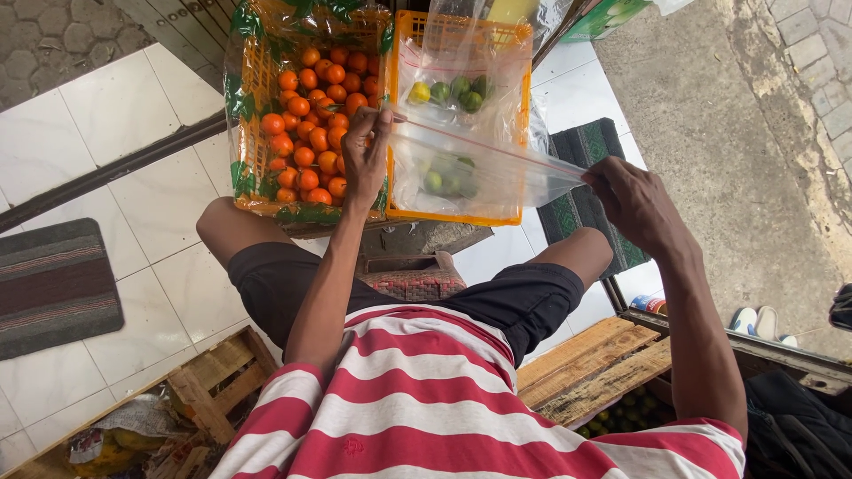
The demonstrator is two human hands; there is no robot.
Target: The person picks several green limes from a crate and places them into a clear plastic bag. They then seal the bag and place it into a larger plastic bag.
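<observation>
Stretching a clear plastic bag [484,164] taut, my left hand [366,160] pinches one corner and my right hand [632,202] the other, above the orange crates of small oranges [312,124] and green limes [451,90]. White tiled floor [80,133], dark mat [53,284].

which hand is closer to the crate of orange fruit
Left. The left hand pinches the clear bag directly over the orange fruit crate; the right hand holds the bag's far end, well clear.

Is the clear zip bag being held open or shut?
Cannot tell: both hands, left and right, stretch the bag's top strip taut.
</observation>
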